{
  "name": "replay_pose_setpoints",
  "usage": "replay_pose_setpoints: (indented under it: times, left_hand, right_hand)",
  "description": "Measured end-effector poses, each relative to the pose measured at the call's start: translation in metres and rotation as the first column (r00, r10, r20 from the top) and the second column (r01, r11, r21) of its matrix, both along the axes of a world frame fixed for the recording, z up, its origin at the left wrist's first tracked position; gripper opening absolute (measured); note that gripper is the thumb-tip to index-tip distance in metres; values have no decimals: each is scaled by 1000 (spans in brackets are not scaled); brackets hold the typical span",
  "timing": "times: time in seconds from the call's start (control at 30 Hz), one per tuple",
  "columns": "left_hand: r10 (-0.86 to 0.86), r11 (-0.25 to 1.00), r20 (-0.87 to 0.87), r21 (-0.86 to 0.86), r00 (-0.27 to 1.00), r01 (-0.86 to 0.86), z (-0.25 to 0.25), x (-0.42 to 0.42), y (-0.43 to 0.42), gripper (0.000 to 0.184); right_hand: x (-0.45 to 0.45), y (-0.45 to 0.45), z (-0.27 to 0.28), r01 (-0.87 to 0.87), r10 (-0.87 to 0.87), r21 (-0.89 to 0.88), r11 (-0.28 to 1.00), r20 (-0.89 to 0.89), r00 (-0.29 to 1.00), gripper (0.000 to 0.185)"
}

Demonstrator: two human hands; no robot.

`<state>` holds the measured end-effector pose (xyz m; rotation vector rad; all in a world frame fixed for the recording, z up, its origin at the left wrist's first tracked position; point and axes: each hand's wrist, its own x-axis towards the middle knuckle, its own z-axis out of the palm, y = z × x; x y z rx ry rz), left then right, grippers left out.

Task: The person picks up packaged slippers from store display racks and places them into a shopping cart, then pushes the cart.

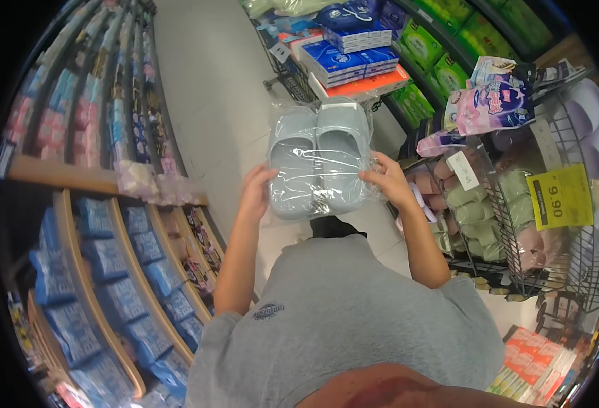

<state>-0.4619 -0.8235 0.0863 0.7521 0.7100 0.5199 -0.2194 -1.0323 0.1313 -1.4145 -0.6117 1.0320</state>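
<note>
A pair of pale grey-blue slippers (318, 162) in clear plastic wrap is held up in front of me, side by side, over the aisle floor. My left hand (259, 185) grips the left edge of the package, its fingers partly hidden behind it. On the opposite edge, my right hand (388, 179) closes on the wrap, with the thumb on top. To the right stands a wire rack (497, 204) holding more slippers (476, 211) in green, pink and lilac.
Shelves with blue packs (126, 299) line the left side. Ahead, blue tissue boxes (350, 61) are stacked on a wire cart. A yellow price sign (559, 197) hangs from the rack, and a pink-purple pouch (493, 105) lies on top. Red-orange packs (534, 357) stand at lower right.
</note>
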Motion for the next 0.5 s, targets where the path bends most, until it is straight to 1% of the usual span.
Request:
replay_pose_setpoints:
  times: [0.07, 0.13, 0.2, 0.23, 0.3, 0.33, 0.4, 0.43, 0.47, 0.5]
  left_hand:
    - [-90, 996, -15, 10, 996, 90, 1, 26, 26, 39]
    - [-99, 994, -28, 46, 995, 100, 4, 49, 53, 40]
    - [-94, 989, -65, 105, 993, 100, 13, 70, 80, 33]
    - [-85, 988, -67, 121, 994, 93, 16, 78, 98, 33]
    - [-78, 973, -117, 208, 990, 101, 27, 96, 139, 32]
    - [-67, 971, -115, 222, 991, 91, 31, 106, 162, 32]
    - [-6, 969, -103, 246, 995, 32, 36, 118, 195, 47]
    - [8, 966, -76, 259, 997, 12, 42, 126, 211, 46]
    - [21, 967, -81, 255, 996, 0, 49, 136, 225, 46]
    - [44, 962, -49, 272, 998, -29, 54, 146, 240, 44]
  right_hand:
    - [21, 14, -11, 49, -49, 2, 999, -7, 999, 62]
    - [39, 35, -15, 70, -70, 36, 997, 11, 997, 64]
    - [61, 62, -18, 58, -57, 21, 998, -38, 998, 65]
    - [71, 80, -19, 50, -49, 38, 998, -39, 998, 65]
    - [94, 126, -9, 26, -15, 183, 983, -58, 998, 66]
    - [110, 148, 0, 15, -4, 197, 980, -56, 998, 66]
    - [132, 188, 26, -67, 58, 176, 982, 59, 997, 67]
    - [144, 212, 21, -68, 52, 280, 958, 65, 997, 68]
    - [160, 230, 23, -80, 66, 277, 958, 59, 996, 68]
    - [175, 246, 27, -126, 108, 209, 970, 97, 989, 68]
